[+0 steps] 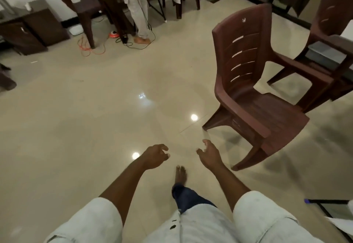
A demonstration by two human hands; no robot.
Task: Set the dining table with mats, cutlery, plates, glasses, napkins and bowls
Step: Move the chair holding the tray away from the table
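At the far left a dark cabinet (28, 27) stands against the wall, and orange cable (89, 49) lies looped on the floor by the legs of a brown chair (82, 0). Just right of that, another person's trouser leg (136, 6) and bare foot stand beside the cables. Lower down, over the glossy tiled floor (86, 113), the left hand (155, 155) hangs with fingers loosely curled, holding nothing. Beside it but apart, the right hand (211, 154) is spread and relaxed, also holding nothing. The wearer's bare foot (180, 174) steps between them. To the right stands a brown plastic armchair (254, 90); none of the mats, cutlery, plates or glasses can be made out
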